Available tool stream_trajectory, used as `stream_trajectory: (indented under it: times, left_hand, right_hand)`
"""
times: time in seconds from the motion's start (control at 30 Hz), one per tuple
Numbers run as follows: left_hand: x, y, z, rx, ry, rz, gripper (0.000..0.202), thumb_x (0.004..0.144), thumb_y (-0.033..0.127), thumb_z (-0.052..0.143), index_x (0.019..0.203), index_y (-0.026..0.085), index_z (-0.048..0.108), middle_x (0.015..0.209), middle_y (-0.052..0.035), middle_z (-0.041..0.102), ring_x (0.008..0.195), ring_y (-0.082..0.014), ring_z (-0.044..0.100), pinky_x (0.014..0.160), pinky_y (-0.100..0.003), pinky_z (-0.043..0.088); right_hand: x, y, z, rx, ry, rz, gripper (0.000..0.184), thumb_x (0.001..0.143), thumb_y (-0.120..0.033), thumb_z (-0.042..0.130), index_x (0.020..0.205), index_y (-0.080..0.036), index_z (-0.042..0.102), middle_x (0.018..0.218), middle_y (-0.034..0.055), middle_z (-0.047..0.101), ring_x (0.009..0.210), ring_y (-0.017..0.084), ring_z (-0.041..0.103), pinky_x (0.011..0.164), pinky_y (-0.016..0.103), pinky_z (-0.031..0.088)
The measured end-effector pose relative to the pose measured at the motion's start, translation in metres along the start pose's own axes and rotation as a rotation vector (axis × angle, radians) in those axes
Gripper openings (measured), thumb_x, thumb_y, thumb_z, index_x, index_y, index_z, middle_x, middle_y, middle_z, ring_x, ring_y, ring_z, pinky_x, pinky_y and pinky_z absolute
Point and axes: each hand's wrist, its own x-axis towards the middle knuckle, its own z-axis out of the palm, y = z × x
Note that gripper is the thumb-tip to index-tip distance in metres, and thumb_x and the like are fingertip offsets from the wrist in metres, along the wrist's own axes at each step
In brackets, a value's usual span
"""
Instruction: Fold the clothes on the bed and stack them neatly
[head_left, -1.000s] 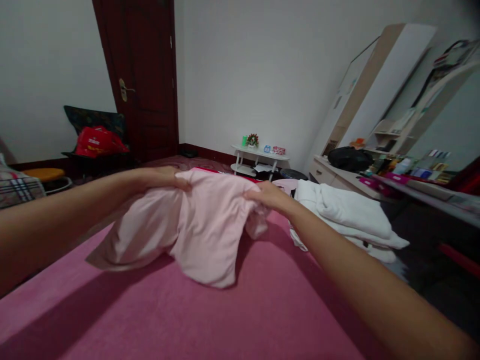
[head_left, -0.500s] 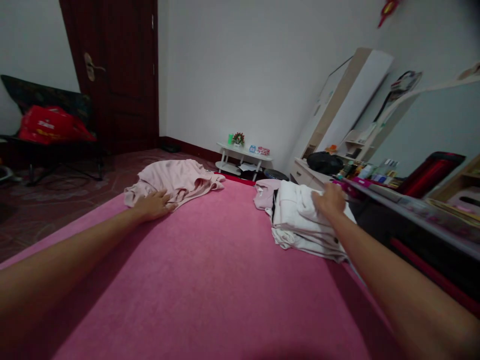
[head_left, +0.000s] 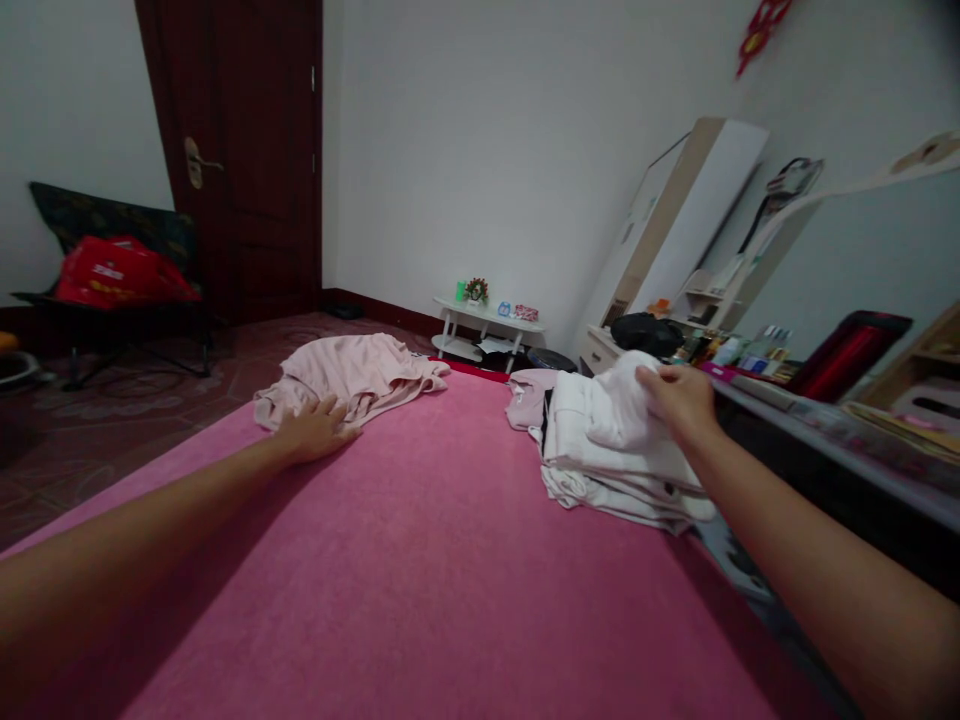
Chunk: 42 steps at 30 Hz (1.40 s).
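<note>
My left hand (head_left: 315, 432) lies flat with fingers spread, at the near edge of a crumpled pale pink garment (head_left: 352, 372) on the pink bed cover (head_left: 420, 540). Over on the right, my right hand (head_left: 681, 398) pinches a white folded garment (head_left: 624, 405) by its upper right corner, lifting that part slightly. It sits on top of a stack of folded white clothes (head_left: 600, 485). Behind the stack, to its left, is a folded light pink garment (head_left: 529, 395), with a strip of black cloth showing between them.
A low white table (head_left: 487, 315) with a small potted plant (head_left: 475, 290) stands against the far wall. Along the right runs a dresser crowded with bottles (head_left: 761, 348). A folding chair holding a red bag (head_left: 124, 272) is at the left, beside a dark wooden door (head_left: 240, 150).
My right hand has moved slightly right and raised the corner of the white garment. My left hand stays by the pale pink garment. The view has shifted a little.
</note>
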Motion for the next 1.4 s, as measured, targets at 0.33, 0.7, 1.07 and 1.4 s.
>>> stream_trajectory:
  times: [0.33, 0.7, 1.07, 1.4]
  left_hand:
    - [-0.020, 0.031, -0.037, -0.748, 0.264, 0.048, 0.061, 0.081, 0.061, 0.041, 0.113, 0.014, 0.065, 0.107, -0.0081, 0.069, 0.100, -0.0250, 0.062, 0.085, -0.030, 0.047]
    - [-0.095, 0.102, -0.053, -0.403, -0.142, 0.696, 0.033, 0.088, 0.035, 0.044, 0.106, 0.017, 0.065, 0.096, -0.0071, 0.068, 0.082, -0.0187, 0.062, 0.073, -0.026, 0.044]
    - [-0.132, 0.092, -0.046, -0.204, 0.078, 0.804, 0.033, 0.091, 0.030, 0.047, 0.122, 0.025, 0.054, 0.135, -0.0089, 0.050, 0.114, -0.0245, 0.053, 0.092, -0.032, 0.043]
    - [-0.139, 0.086, -0.063, -0.043, 0.014, 0.777, 0.018, 0.085, 0.032, 0.055, 0.101, 0.023, 0.059, 0.095, -0.0029, 0.062, 0.082, -0.0180, 0.059, 0.064, -0.026, 0.039]
  right_hand:
    - [-0.127, -0.114, 0.000, 0.250, -0.907, -0.348, 0.017, 0.083, -0.029, 0.058, 0.072, -0.018, 0.065, 0.064, -0.0005, 0.063, 0.059, 0.012, 0.056, 0.057, 0.022, 0.041]
    - [-0.203, -0.105, 0.043, 0.048, -1.184, -0.530, 0.027, 0.070, -0.025, 0.071, 0.096, -0.022, 0.063, 0.094, 0.0030, 0.065, 0.083, 0.018, 0.058, 0.072, 0.027, 0.039]
    - [-0.159, -0.124, 0.003, 0.607, -0.414, -0.246, 0.025, 0.068, -0.020, 0.072, 0.066, -0.020, 0.047, 0.105, 0.0054, 0.064, 0.076, 0.014, 0.057, 0.059, 0.023, 0.043]
    - [-0.156, -0.117, -0.003, 0.465, -0.934, 0.069, 0.028, 0.061, -0.014, 0.069, 0.079, -0.021, 0.049, 0.072, -0.0033, 0.059, 0.062, 0.011, 0.054, 0.053, 0.020, 0.040]
